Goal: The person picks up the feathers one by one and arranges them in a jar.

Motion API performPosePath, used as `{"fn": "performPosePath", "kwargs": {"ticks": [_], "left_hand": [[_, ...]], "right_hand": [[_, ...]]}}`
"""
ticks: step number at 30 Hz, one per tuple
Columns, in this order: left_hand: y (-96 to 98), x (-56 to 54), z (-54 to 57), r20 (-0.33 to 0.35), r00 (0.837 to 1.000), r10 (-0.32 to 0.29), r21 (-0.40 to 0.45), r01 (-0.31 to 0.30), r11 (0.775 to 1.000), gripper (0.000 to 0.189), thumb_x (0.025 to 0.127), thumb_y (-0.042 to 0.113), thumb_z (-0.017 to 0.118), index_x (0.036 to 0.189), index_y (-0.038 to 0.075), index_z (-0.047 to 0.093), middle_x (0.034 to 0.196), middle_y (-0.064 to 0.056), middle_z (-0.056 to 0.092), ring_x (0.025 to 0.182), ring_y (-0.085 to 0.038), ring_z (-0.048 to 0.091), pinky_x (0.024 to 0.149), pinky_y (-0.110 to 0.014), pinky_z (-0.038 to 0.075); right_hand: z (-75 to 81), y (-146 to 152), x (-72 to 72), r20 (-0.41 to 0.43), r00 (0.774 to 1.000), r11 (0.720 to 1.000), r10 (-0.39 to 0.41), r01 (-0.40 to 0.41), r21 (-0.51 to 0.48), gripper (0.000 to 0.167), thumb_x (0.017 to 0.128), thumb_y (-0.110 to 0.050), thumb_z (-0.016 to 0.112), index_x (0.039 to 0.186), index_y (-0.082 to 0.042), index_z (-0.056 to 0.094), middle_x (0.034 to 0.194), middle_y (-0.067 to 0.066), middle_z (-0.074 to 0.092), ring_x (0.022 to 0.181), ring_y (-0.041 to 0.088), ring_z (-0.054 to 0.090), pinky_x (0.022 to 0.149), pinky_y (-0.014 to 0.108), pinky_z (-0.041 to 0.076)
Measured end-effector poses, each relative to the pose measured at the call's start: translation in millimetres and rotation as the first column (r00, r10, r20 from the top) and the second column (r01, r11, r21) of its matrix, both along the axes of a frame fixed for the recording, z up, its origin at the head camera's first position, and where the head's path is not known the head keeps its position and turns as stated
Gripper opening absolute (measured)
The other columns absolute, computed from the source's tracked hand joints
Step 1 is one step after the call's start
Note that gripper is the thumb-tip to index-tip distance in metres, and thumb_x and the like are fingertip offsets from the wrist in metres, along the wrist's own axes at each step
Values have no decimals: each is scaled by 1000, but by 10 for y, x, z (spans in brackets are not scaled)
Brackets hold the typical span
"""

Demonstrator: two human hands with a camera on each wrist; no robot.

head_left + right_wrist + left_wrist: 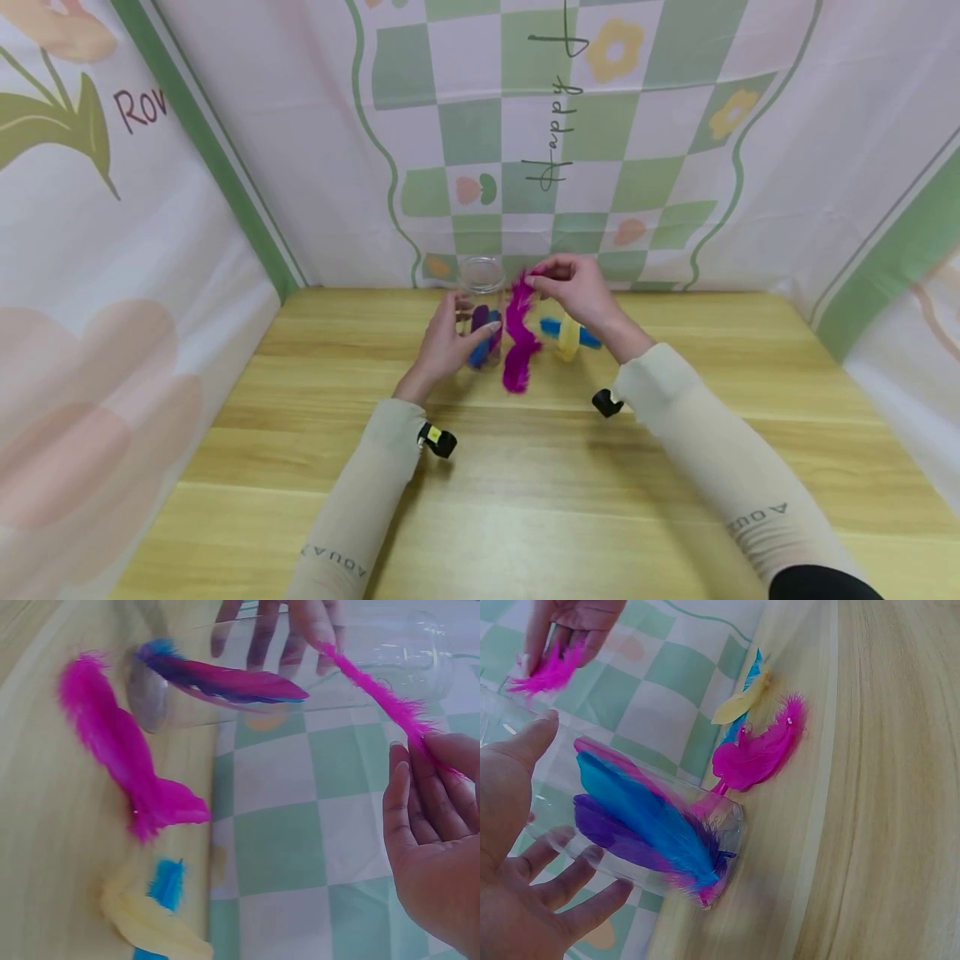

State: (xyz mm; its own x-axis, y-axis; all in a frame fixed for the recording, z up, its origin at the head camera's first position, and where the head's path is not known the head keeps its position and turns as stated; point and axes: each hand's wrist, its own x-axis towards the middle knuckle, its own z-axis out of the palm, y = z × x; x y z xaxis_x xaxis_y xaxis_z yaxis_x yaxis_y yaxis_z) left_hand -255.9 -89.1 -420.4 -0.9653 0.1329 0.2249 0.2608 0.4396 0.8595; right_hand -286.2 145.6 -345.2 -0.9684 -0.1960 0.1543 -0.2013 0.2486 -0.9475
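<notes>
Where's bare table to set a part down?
Bare table: between left sleeve and right sleeve, nearer the wearer than the feathers; also outside each sleeve, toward the side edges. Crowded: back middle, with left hand, clear jar, magenta feathers, right hand, and yellow feather crossing blue feather.

Soft shadows on bright table [525,533]
</notes>
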Motion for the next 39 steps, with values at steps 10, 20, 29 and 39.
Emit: {"fn": "performPosePath", "kwargs": {"ticks": [10,20,29,39], "left_hand": [[6,8,8,10,1000,-3,7,3,1000,66,93,40,76,142,12,41,137,-12,53,124,-31,58,103,-47,52],[-2,-4,-2,9,1000,5,2,-5,1000,68,93,42,77,143,12,41,135,-10,54,123,-31,58,102,-47,52],[-5,-2,-1,10,1000,4,6,-4,1000,70,92,44,77,142,10,42,135,-10,54,123,-31,58,102,-48,52],[-7,6,-3,7,1000,7,5,-7,1000,66,92,43,77,140,13,43,135,-10,55,122,-30,58,101,-48,52]], "right_hand": [[151,-2,10,-5,1000,999,-14,14,-34,19,94,-11,76,105,3,70,93,3,76,87,20,70,79,30,60],[284,9,15,-68,998,999,-18,16,-41,19,94,-15,77,103,0,72,91,1,76,80,19,68,73,27,59],[405,10,31,-64,998,999,-30,29,-25,20,95,-15,76,105,1,71,93,1,76,82,19,68,73,26,59],[485,-12,45,-113,993,999,-40,36,-38,21,93,-20,78,103,-2,73,91,0,76,81,19,69,75,27,59]]}}
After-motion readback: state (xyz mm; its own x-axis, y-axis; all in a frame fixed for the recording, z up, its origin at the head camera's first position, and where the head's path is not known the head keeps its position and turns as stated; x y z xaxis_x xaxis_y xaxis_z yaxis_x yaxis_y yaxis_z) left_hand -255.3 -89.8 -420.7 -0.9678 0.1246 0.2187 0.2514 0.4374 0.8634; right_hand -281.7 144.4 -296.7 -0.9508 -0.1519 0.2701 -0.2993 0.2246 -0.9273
